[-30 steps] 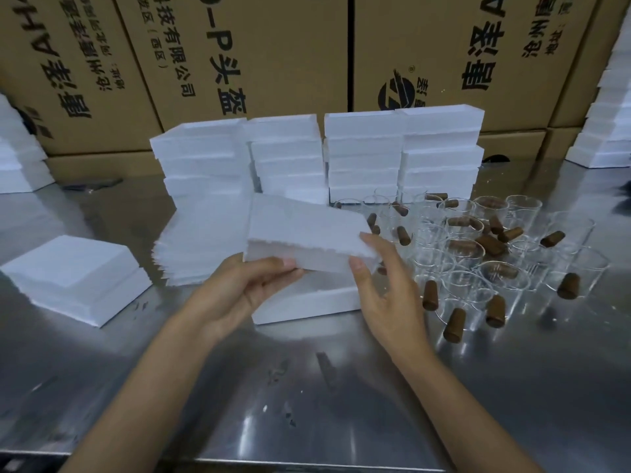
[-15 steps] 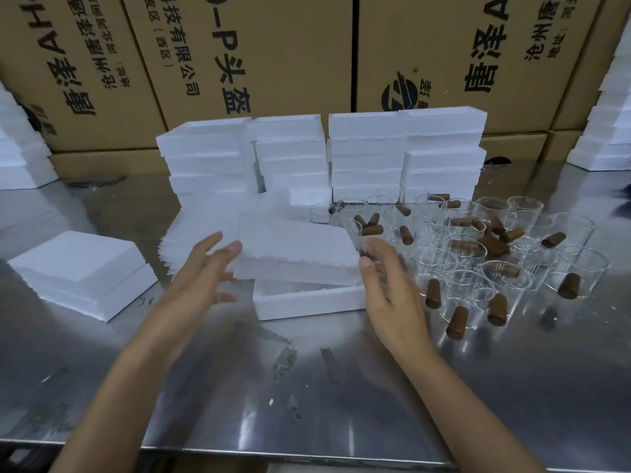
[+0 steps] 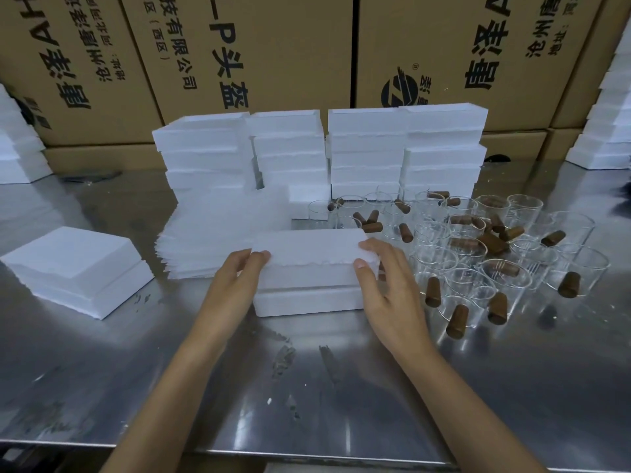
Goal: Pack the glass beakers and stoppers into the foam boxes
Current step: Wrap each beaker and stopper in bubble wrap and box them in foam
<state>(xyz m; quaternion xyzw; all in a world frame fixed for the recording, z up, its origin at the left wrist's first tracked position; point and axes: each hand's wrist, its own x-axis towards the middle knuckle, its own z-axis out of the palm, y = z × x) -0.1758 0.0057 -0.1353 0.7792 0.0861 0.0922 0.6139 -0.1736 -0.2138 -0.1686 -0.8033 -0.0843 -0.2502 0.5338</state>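
Cardboard cartons (image 3: 273, 56) wall off 12 o'clock behind the steel table (image 3: 307, 387). Stacks of foam boxes (image 3: 368, 145) run along the back from 11 to 1 o'clock; one separate foam block (image 3: 78, 268) sits at 9 o'clock, and a fanned pile of thin white sheets (image 3: 211, 244) lies just left of centre. Dead centre: a foam box base (image 3: 307, 300) flat on the table with a foam lid (image 3: 310, 250) on top of it, long axis left-right, long face toward the person. The lid looks not fully seated; a gap line shows along the front, so I judge the step to be closing this box. Contents are hidden. Left hand (image 3: 235, 285) grips the lid's left end, right hand (image 3: 386, 281) grips its right end, fingers curled over the top edge, thumbs on the front face, so the hands stand apart with the lid clamped between them. The move turns on this: the lid is directly over the base with axes parallel, so it needs a straight push down, evenly at both ends. Glass beakers (image 3: 467, 247) cluster at 2 to 3 o'clock, mostly upright and touching, with brown stoppers (image 3: 457, 320) scattered among and inside them. The right hand is nearer that cluster, just beside its near edge. Many beakers remain unpacked, so the task is far from done.
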